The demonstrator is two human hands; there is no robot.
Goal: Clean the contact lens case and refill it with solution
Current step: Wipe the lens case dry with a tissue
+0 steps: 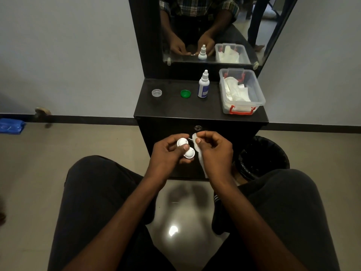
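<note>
Both hands work near the cabinet front. Left hand point(168, 153) grips the white contact lens case point(186, 148), thumb between its two wells. Right hand point(213, 149) fingers pinch a white tissue point(201, 161), possibly around a thin tool. On the far surface point(172, 106): solution bottle point(203, 84), green cap point(185, 93), clear cap point(156, 92), tissue box point(242, 90).

Just one view here: everything is seen from head height, angled forward and down over the lap. Both hands are caught close up mid-frame, with the black surface point(172, 106) and mirror point(205, 26) framed just beyond.
</note>
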